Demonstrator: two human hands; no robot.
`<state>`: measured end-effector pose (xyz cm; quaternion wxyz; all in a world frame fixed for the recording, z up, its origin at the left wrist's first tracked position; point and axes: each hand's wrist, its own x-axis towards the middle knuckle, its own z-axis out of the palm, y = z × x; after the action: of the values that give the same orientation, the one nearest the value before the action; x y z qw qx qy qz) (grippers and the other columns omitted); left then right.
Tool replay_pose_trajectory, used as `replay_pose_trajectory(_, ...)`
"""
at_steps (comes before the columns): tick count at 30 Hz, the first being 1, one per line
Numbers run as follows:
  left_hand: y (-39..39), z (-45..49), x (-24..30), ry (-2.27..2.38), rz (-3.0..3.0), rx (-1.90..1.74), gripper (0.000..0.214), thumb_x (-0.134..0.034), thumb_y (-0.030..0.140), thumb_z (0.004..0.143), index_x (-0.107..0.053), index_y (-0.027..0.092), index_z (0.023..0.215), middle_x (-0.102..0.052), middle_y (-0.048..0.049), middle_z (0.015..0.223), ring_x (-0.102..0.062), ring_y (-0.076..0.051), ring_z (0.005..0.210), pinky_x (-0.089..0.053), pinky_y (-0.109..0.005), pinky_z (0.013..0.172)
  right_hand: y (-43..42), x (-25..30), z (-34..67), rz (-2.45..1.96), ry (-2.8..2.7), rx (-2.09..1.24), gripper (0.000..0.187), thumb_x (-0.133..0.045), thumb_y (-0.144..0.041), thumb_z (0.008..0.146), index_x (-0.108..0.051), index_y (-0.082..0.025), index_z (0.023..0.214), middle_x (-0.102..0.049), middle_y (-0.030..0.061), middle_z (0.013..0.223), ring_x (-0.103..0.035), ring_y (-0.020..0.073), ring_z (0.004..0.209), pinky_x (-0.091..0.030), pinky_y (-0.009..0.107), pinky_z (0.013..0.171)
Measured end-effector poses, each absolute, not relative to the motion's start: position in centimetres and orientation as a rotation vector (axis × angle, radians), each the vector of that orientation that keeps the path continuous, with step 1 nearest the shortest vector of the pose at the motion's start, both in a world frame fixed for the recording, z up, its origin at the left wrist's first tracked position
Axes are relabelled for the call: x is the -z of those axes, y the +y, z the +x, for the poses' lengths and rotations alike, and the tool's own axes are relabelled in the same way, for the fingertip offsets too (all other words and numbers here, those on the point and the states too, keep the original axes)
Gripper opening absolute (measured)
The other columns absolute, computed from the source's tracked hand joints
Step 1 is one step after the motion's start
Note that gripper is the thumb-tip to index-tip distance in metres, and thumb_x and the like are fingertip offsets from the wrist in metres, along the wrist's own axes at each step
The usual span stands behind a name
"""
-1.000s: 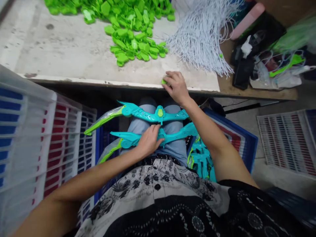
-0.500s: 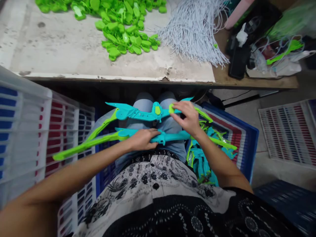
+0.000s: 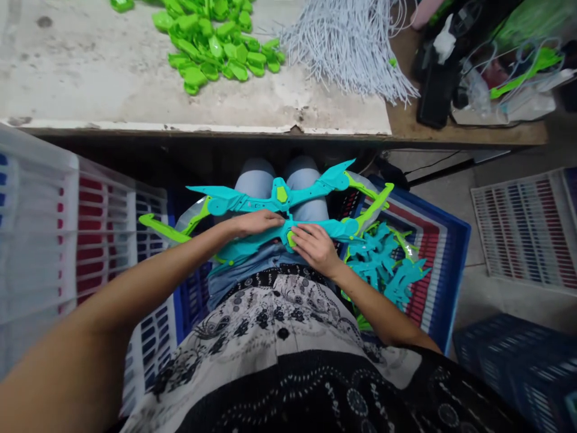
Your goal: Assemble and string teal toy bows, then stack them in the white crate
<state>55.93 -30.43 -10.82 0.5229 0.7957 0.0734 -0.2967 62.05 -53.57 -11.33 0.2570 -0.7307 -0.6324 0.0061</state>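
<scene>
Your left hand [image 3: 259, 223]: laid over the nearer turquoise bow [image 3: 243, 246]; whether its fingers grip cannot be told.
Your right hand [image 3: 317, 246]: fingers bent onto the lime insert [image 3: 290, 238] at that bow's centre; grasp unclear.
Farther bow [image 3: 306, 196]: across your jeans [image 3: 306, 173], toward the knees.
Bench [image 3: 99, 78]: scuffed, chipped along its front edge, bearing green pieces [image 3: 211, 51] and white cords [image 3: 347, 51].
Room: pale crate [image 3: 33, 234] at your left; blue crate [image 3: 458, 258] of turquoise parts [image 3: 383, 258] at your right; grey floor [image 3: 451, 186].

blk/wht patterned shirt [image 3: 246, 355] w/ dk button [image 3: 283, 333], lt blue jeans [image 3: 254, 180]
</scene>
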Motion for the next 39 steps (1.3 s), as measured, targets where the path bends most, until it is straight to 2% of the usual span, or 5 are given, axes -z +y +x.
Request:
replay_pose_trajectory(9,-31.3,56.1,11.3,0.128,1.923,0.679,0.065,-0.06,0.061,0.067,-0.061,0.01,0.107,-0.065,-0.0083,0.102,-0.057,-0.023,0.091,-0.042,-0.028,0.076,-53.4,12.4,61.6,-2.028,-1.585,-0.039,0.018,-0.057,-0.027,0.087,-0.065,-0.022,0.102,-0.062,0.0067,0.122,-0.045,0.0248,0.124,-0.037,0.047,0.101)
replay_pose_trajectory(20,-32.9,55.7,11.2,0.252,2.02,0.554,0.045,-0.062,0.055,0.069,-0.06,0.014,0.088,-0.056,0.0008,0.068,-0.054,-0.017,0.063,-0.034,-0.025,0.055,-51.5,11.4,62.2,-2.381,-1.278,-0.385,0.054,-0.072,-0.048,0.071,-0.057,-0.021,0.116,-0.062,0.0095,0.108,-0.05,0.0291,0.11,-0.033,0.045,0.093)
replay_pose_trajectory(27,-35.2,52.2,8.4,0.088,2.483,0.334,0.045,-0.052,0.048,0.085,-0.055,0.019,0.119,-0.063,-0.0078,0.099,-0.06,-0.023,0.084,-0.043,-0.03,0.069,-50.4,6.8,66.9,-1.988,-1.519,-0.695,0.039,-0.067,-0.045,0.077,-0.064,-0.02,0.107,-0.068,0.0077,0.102,-0.061,0.0233,0.095,-0.045,0.038,0.084)
replay_pose_trajectory(32,-37.0,49.4,8.9,-0.022,2.88,0.162,0.046,-0.038,0.022,0.092,-0.04,0.034,0.137,-0.047,-0.015,0.133,-0.054,-0.027,0.105,-0.042,-0.041,0.084,-40.0,2.0,71.2,-2.008,-1.498,-0.205,0.024,-0.05,-0.031,0.09,-0.068,-0.018,0.098,-0.068,0.0075,0.094,-0.059,0.0201,0.09,-0.043,0.034,0.085)
replay_pose_trajectory(39,-36.0,49.7,9.5,0.098,2.544,0.422,0.078,-0.052,0.056,0.082,-0.02,0.029,0.147,-0.046,-0.0183,0.135,-0.045,-0.035,0.121,-0.038,-0.049,0.095,-20.8,1.8,71.6,-2.272,-1.448,-0.009,0.04,-0.05,-0.043,0.09,-0.062,-0.011,0.11,-0.061,0.0157,0.11,-0.051,0.0282,0.109,-0.04,0.04,0.093)
